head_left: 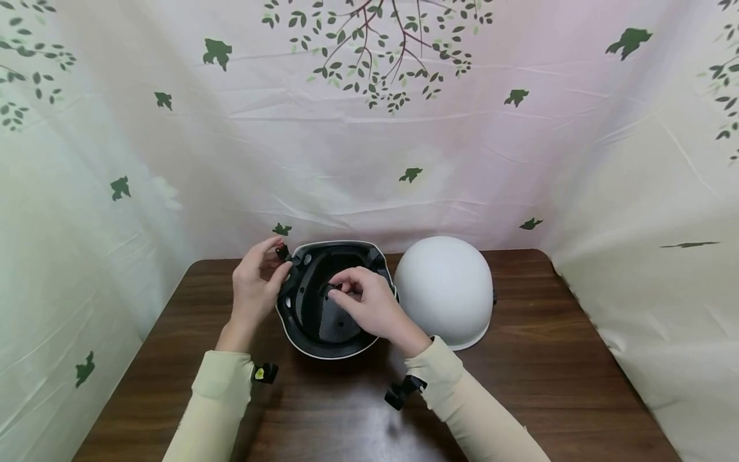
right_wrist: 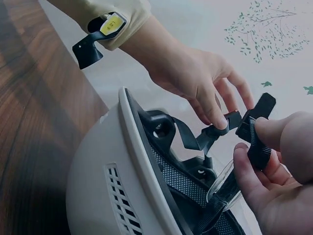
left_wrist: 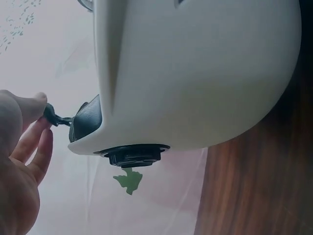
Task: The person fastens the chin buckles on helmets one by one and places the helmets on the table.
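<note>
Left hand (head_left: 254, 289) pinches a buckle (right_wrist: 234, 119); right hand (head_left: 369, 301), above the helmet (right_wrist: 98, 171), pinches a clip (right_wrist: 263, 106), partly finger-hidden; buckle-to-clip contact unclear.

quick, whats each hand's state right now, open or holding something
Left hand: closed, pinching a small black buckle piece.
Right hand: closed, holding a black strap clip between thumb and fingers.

A yellow label (right_wrist: 113, 23) on the black device (right_wrist: 89, 52) at the left wrist (right_wrist: 146, 41) carries dark characters too small to read.
</note>
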`<move>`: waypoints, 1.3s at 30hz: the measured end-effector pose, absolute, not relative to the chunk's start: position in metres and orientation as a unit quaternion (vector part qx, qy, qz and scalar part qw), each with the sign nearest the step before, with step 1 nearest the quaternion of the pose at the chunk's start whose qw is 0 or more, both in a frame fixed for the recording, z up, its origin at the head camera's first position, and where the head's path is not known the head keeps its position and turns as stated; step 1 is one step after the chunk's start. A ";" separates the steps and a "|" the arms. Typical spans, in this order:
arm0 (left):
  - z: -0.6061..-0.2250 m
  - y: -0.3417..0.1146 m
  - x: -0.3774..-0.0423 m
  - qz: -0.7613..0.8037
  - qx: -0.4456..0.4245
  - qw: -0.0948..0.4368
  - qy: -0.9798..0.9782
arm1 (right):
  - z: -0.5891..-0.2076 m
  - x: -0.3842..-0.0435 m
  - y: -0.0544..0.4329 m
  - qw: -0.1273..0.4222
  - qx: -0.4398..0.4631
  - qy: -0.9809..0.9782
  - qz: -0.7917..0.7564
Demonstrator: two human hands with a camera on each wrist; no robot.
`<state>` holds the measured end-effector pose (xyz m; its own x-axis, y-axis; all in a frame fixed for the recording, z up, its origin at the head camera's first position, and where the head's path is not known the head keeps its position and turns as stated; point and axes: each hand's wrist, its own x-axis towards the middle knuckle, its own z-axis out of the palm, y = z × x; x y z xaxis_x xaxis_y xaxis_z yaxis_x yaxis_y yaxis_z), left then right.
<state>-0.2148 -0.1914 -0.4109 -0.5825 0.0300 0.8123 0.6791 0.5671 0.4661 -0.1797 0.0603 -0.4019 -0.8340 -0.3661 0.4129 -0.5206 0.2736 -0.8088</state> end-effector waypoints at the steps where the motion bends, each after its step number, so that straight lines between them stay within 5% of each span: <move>1: -0.411 -0.191 -0.215 -0.405 -0.231 0.400 -0.789 | -0.402 -0.179 0.061 0.070 0.273 -0.793 0.539; 23: -0.417 -0.180 -0.213 -0.348 -0.298 0.321 -0.829 | -0.409 -0.183 0.074 0.068 0.208 -0.760 0.611; 39: -0.417 -0.175 -0.213 -0.335 -0.322 0.319 -0.826 | -0.410 -0.188 0.074 0.113 0.212 -0.781 0.577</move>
<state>-0.2131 -0.1748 -0.4166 -0.5897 0.3179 0.7424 0.7451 0.5687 0.3483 -0.1876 0.0739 -0.4101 -0.8847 -0.1997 0.4212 -0.4612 0.2446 -0.8529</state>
